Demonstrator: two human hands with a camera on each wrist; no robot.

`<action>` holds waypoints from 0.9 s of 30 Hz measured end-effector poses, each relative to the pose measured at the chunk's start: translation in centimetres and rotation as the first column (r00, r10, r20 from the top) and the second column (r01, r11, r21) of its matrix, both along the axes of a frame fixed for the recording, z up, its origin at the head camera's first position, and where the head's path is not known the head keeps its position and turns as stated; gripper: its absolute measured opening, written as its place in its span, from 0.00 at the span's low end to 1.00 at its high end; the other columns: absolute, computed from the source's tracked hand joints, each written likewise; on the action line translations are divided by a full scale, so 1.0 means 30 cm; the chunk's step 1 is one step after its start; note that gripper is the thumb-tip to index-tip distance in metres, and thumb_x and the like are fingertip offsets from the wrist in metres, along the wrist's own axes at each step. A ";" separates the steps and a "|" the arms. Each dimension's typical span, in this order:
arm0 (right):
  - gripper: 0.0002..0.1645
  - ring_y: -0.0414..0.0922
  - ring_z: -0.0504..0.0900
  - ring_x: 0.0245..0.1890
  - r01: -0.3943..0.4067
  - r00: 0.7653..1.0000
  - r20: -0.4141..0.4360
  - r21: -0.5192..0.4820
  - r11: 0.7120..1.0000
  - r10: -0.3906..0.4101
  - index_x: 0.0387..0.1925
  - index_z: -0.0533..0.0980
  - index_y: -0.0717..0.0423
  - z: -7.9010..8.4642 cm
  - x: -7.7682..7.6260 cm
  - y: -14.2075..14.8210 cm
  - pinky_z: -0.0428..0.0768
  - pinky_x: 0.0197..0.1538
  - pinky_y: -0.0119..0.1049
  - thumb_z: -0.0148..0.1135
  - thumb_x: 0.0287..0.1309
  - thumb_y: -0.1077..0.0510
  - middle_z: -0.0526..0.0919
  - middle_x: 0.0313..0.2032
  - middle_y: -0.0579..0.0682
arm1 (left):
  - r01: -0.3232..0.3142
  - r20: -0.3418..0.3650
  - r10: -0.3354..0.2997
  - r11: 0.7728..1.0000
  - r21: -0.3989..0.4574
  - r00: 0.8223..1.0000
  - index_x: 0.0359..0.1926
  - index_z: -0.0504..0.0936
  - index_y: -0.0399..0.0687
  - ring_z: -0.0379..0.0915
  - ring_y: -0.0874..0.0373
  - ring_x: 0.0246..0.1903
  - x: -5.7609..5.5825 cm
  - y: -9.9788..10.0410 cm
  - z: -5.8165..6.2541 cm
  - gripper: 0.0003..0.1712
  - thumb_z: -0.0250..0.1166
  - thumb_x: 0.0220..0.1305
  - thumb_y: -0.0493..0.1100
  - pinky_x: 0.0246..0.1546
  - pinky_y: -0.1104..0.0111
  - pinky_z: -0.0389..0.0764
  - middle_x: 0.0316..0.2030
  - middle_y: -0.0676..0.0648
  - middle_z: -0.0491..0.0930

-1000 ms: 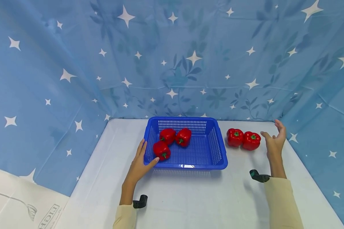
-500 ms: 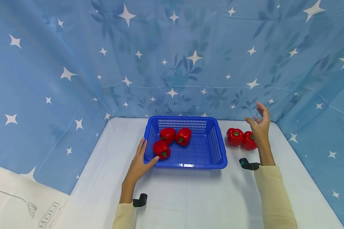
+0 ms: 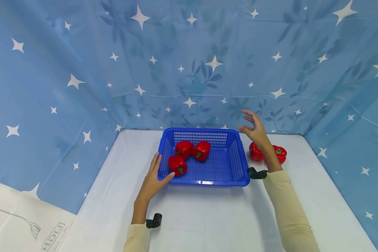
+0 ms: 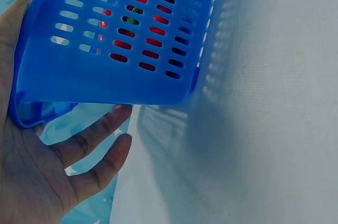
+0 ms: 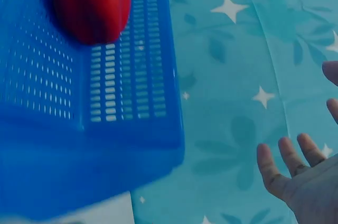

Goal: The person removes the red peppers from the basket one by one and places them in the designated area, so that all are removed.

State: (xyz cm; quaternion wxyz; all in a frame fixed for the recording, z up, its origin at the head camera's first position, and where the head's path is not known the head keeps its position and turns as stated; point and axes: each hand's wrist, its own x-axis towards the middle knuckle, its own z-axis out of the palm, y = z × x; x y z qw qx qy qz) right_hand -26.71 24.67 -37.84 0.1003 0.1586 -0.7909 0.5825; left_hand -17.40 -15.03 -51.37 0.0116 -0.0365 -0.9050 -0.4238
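Three red bell peppers (image 3: 177, 165) lie in the left half of a blue plastic basket (image 3: 218, 183). My left hand (image 3: 152, 183) rests at the basket's front left corner, thumb along the front rim and straight fingers along the left side. In the left wrist view, the basket's rim (image 4: 20, 89) lies against the palm, and two fingertips reach beside its slotted wall. My right hand (image 3: 255, 131) is in the air beyond the basket's back right corner, holding nothing, fingers apart and loosely bent. Two more bell peppers (image 3: 280, 154) stand right of the basket, partly covered by the right forearm.
A white-covered table (image 3: 208, 217) lies under everything. Blue star-patterned cloth (image 3: 189, 70) hangs behind it and along both sides. Each wrist wears a small black camera, such as the left wrist camera (image 3: 154, 221). Pale printed cloth (image 3: 22, 220) shows at lower left.
My right hand has moved left from beyond the outer bell pepper, passing over the two bell peppers toward the basket's back right corner. The left hand, the basket and the bell peppers stay put.
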 end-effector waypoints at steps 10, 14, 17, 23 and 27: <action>0.41 0.68 0.50 0.73 -0.159 0.978 0.156 0.113 0.981 0.140 0.73 0.54 0.62 -0.046 -0.056 -0.086 0.63 0.66 0.67 0.60 0.62 0.65 0.45 0.74 0.65 | 0.002 -0.011 -0.002 1.000 0.002 1.000 0.78 0.45 0.60 0.43 0.43 0.76 0.003 0.005 -0.007 0.58 0.62 0.55 0.73 0.63 0.37 0.63 0.78 0.58 0.37; 0.42 0.69 0.51 0.73 -0.198 0.961 0.227 0.176 0.964 0.156 0.73 0.53 0.60 -0.077 -0.083 -0.130 0.60 0.67 0.69 0.60 0.63 0.61 0.46 0.75 0.64 | 0.002 -0.017 -0.002 1.000 -0.003 1.000 0.78 0.45 0.59 0.43 0.42 0.76 0.003 0.003 -0.008 0.58 0.62 0.56 0.72 0.63 0.37 0.62 0.78 0.57 0.37; 0.43 0.68 0.52 0.73 -0.231 0.949 0.265 0.208 0.951 0.172 0.74 0.54 0.56 -0.126 -0.123 -0.154 0.59 0.67 0.69 0.61 0.62 0.57 0.47 0.75 0.63 | 0.003 -0.020 -0.003 1.000 -0.003 1.000 0.78 0.45 0.59 0.42 0.43 0.77 0.003 0.003 -0.005 0.58 0.62 0.56 0.71 0.64 0.38 0.61 0.78 0.58 0.37; 0.44 0.65 0.54 0.73 -0.299 0.916 0.348 0.265 0.917 0.199 0.73 0.57 0.50 -0.180 -0.161 -0.203 0.61 0.68 0.67 0.64 0.59 0.48 0.54 0.74 0.62 | 0.000 -0.023 0.000 1.000 0.003 1.000 0.78 0.45 0.59 0.41 0.45 0.77 0.003 0.004 0.004 0.57 0.62 0.56 0.71 0.66 0.39 0.59 0.78 0.61 0.36; 0.46 0.64 0.55 0.73 -0.348 0.890 0.410 0.329 0.878 0.199 0.73 0.57 0.51 -0.206 -0.172 -0.238 0.63 0.68 0.66 0.65 0.57 0.45 0.57 0.72 0.64 | -0.001 -0.027 0.001 1.000 0.002 1.000 0.78 0.45 0.58 0.41 0.45 0.77 0.000 0.007 0.001 0.57 0.62 0.56 0.71 0.66 0.39 0.60 0.78 0.60 0.36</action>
